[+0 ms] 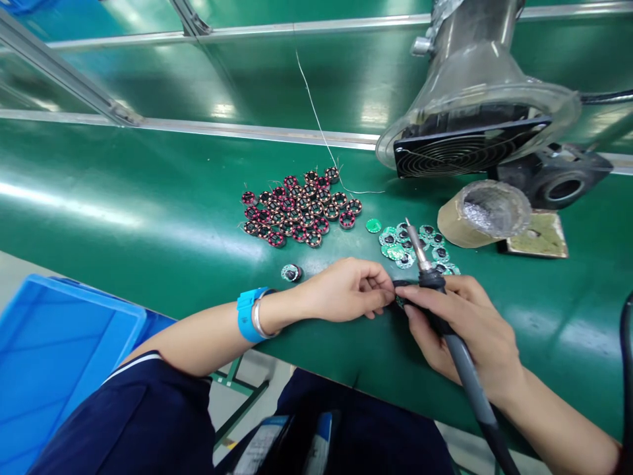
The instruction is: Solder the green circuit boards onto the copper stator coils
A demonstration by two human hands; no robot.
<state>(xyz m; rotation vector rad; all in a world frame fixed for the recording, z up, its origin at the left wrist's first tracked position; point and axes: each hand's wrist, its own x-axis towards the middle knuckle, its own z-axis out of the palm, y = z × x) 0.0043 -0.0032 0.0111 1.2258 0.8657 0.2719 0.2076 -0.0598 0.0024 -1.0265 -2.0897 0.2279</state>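
Green bench point(163, 224), right of centre: left hand point(349, 290) and right hand point(475, 330) pinch a dark part point(401, 301); the right's soldering iron point(432, 278) should clear skin.

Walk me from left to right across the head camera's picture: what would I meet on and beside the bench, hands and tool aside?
Blue crate → pile of wound coils → scattered green discs → tan cup → yellowish block → black cable.
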